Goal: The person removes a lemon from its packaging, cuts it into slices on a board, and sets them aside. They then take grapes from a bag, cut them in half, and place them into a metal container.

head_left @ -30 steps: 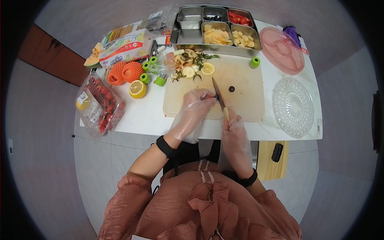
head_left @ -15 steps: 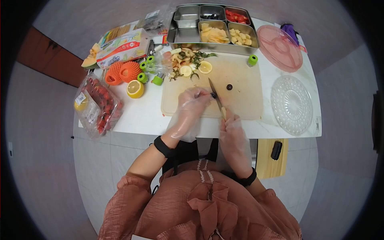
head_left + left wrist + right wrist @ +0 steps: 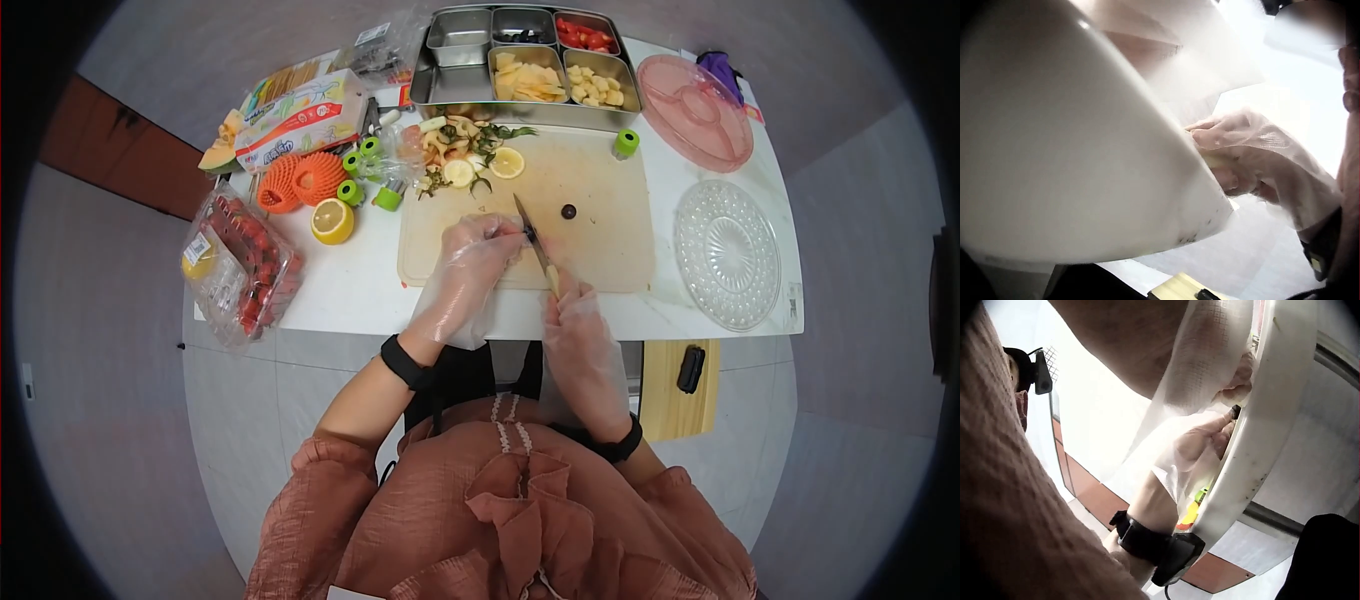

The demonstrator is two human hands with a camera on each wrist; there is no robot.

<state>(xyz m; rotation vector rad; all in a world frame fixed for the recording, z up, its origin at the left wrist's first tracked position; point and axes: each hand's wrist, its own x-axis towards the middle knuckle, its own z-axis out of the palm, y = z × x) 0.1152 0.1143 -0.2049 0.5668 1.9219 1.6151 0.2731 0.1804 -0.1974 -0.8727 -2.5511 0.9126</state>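
Observation:
Both hands wear clear plastic gloves and work over a pale cutting board (image 3: 600, 250). My left hand (image 3: 468, 265) pinches a small dark berry (image 3: 529, 231) at its fingertips, partly covered by the blade. In my right hand (image 3: 580, 325) is the handle of a knife (image 3: 537, 241), whose blade points away from the body and lies right at the berry. A second dark round berry (image 3: 569, 211) rests on the board to the right of the blade. The left wrist view shows the right hand (image 3: 1254, 150) curled on the handle, beyond the board's edge.
Fruit peelings (image 3: 455, 145) and lemon slices (image 3: 508, 161) lie on the board's far left. Behind stands a steel tray (image 3: 560, 116) of cut fruit. A clear plate (image 3: 728, 255) and pink divided plate (image 3: 695, 115) are right. A strawberry box (image 3: 245, 265) and half lemon (image 3: 332, 221) are left.
The knife blade has closed in on the berry at the left fingertips and now overlaps it. The whole scene has shifted slightly up and left in the head view.

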